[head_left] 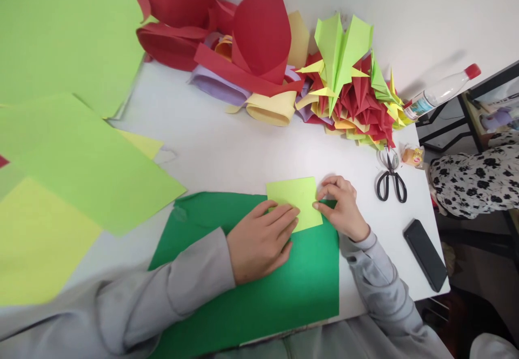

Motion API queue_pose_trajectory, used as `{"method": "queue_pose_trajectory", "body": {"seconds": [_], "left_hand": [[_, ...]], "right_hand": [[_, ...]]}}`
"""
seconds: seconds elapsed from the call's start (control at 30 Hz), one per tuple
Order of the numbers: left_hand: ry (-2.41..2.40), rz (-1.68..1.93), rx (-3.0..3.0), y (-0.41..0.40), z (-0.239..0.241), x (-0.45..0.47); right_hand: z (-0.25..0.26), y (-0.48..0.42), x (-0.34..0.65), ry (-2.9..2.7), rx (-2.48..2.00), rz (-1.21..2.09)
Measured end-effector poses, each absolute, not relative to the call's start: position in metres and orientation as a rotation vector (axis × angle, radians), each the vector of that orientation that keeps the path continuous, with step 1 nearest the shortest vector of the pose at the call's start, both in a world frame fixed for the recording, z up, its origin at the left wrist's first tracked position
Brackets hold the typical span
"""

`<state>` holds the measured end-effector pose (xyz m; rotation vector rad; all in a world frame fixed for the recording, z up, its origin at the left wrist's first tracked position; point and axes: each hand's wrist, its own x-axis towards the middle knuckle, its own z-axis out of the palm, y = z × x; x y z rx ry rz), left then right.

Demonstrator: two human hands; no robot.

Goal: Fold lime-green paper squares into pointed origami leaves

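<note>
A small yellow-green sheet of paper lies flat across the far edge of a large dark green sheet. My left hand rests palm down with fingers stretched out, their tips over the lower left part of the small sheet. At that sheet's right edge, my right hand pinches the paper between thumb and bent fingers. Black-handled scissors lie to the right of this hand, blades pointing away from me.
Large light green sheets spread over the left side. Rolled and curled red paper lies at the back, beside a heap of folded paper planes. On the right are a plastic bottle, a wrapped snack and a black phone-like slab.
</note>
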<state>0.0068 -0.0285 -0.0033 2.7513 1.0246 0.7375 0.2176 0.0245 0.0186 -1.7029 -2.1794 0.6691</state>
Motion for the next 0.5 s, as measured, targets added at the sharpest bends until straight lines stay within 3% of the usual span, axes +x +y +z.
{"method": "queue_pose_trajectory", "body": {"seconds": [0.5], "left_hand": [[0.864, 0.931, 2.781, -0.031, -0.003, -0.006]], "right_hand": [[0.018, 0.026, 0.220, -2.178, -1.700, 0.694]]}}
